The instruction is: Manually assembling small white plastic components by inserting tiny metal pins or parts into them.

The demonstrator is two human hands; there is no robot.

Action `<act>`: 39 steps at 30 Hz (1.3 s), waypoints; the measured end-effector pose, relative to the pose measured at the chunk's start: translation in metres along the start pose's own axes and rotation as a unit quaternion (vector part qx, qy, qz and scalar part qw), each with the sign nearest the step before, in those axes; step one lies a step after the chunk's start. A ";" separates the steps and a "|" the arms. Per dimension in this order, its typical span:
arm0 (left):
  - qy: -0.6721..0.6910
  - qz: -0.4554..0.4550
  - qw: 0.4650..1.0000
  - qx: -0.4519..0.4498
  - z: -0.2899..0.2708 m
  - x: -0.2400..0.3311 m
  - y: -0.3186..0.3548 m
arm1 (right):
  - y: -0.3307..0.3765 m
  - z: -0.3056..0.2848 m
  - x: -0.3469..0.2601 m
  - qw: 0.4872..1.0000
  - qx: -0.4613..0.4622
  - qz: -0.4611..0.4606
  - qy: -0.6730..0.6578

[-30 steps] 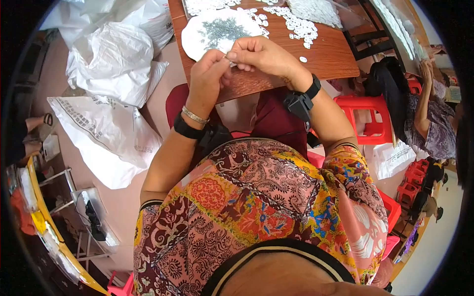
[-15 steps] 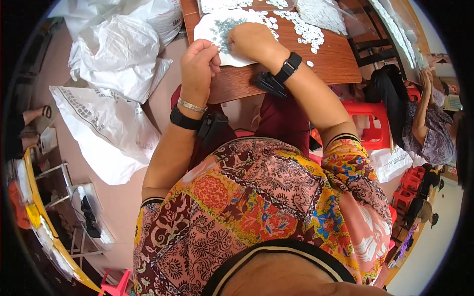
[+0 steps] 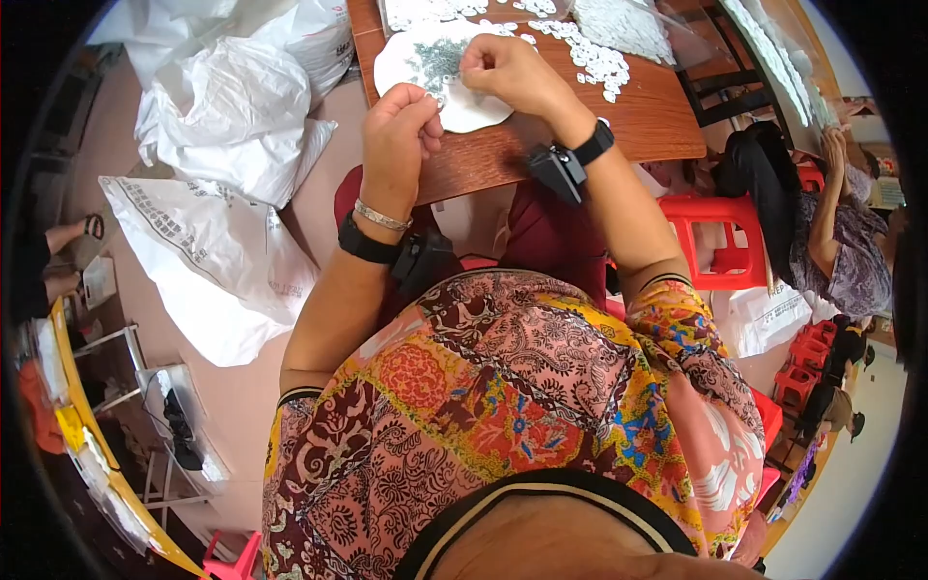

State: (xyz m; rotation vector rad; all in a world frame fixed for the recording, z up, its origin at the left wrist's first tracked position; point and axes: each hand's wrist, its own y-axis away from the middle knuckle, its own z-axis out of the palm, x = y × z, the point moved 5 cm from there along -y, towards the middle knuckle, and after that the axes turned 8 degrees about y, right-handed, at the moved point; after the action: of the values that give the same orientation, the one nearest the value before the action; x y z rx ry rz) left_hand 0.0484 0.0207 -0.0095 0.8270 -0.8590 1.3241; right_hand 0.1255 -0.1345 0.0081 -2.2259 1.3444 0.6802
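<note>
White plate [image 3: 474, 104] under small grey pieces [image 3: 440, 58]

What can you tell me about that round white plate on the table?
The plate is round, white and shallow, maybe plastic or paper. It lies flat near the front edge of the brown wooden table. A heap of tiny grey-green bits sits on it. The right hand reaches over it, fingers pinched at the heap; the left hand hovers at its near rim. Small white pieces lie beside it.

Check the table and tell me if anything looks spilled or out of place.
Small white pieces lie scattered loose across the brown table, spreading right of the white plate instead of staying in one heap. Both hands, left hand and right hand, work at the plate. Nothing looks damaged.
</note>
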 end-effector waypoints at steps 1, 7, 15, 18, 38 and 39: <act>0.007 -0.005 1.000 -0.006 0.001 -0.001 0.001 | 0.004 -0.001 -0.001 0.987 -0.003 0.018 -0.158; -0.009 0.004 1.000 0.007 0.008 -0.005 0.004 | 0.036 -0.017 -0.026 0.946 -0.006 0.028 -0.322; -0.144 0.102 0.984 -0.012 0.010 -0.006 0.006 | 0.046 -0.010 -0.032 0.949 -0.020 0.042 -0.312; -0.192 0.136 0.972 -0.020 0.015 -0.001 0.008 | 0.047 -0.007 -0.034 0.951 -0.012 0.019 -0.307; -0.235 0.135 0.961 -0.048 0.021 0.002 0.012 | 0.052 -0.010 -0.041 0.970 -0.039 -0.015 -0.239; -0.235 0.133 0.962 -0.050 0.021 0.002 0.012 | 0.052 -0.010 -0.041 0.970 -0.039 -0.015 -0.239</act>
State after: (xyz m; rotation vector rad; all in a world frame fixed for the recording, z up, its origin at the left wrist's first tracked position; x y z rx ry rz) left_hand 0.0353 0.0032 0.0022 0.9895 -1.4412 1.3204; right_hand 0.0644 -0.1350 0.0345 -1.9565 1.0512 1.1851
